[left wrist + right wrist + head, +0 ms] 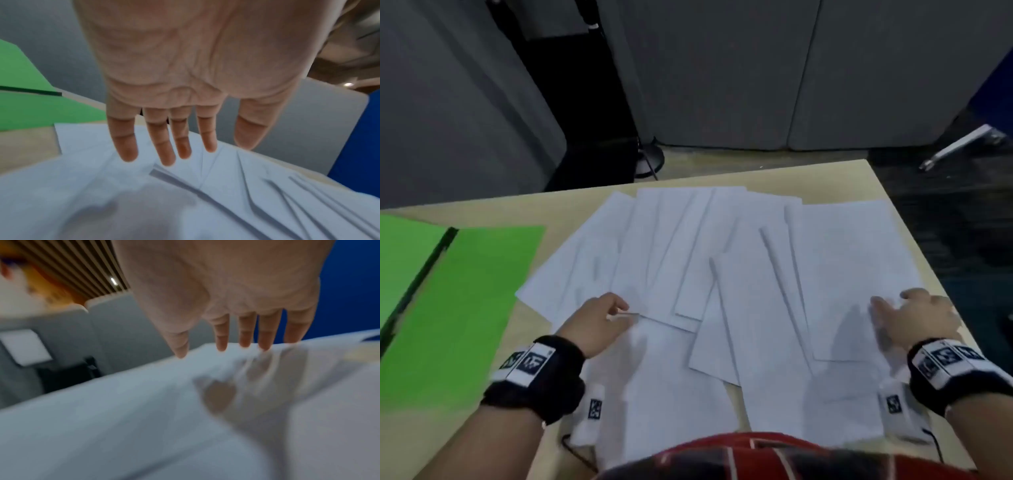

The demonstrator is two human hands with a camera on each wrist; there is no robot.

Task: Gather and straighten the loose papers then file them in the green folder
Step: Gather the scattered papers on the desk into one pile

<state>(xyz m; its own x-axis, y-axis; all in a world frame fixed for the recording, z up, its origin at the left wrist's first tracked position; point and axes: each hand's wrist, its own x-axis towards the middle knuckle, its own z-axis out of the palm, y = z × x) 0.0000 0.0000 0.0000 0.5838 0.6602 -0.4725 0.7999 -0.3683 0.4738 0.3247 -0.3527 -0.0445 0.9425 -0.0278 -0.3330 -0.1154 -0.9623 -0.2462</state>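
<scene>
Loose papers lie fanned out and overlapping across the centre and right of the bench, the fan running from mid-frame down to the lower edge by the person's body in the head view. Green folder lies open and flat at left of frame, just beside the leftmost sheets, not touching the hands. Left hand sits lower centre-left over the near edge of the fan; in the left wrist view its fingers are straight and spread, tips down at the paper, nothing held. Right hand sits at right of frame over the rightmost sheet; right wrist view is blurred but its fingers look straight and apart, tips at or just above the paper, contact hard to call. So both grips are apart, holding nothing, one at each flank of the spread with the sheets between them. Handling guess: sheets are thin, light, floppy, slick on each other, likely to skid or crease if pinched at a corner. Better taken by sweeping flat palms inward from the outer edges, then gripping the stack along its long sides to tap it square. Sheets near the right bench edge could slide off.
</scene>
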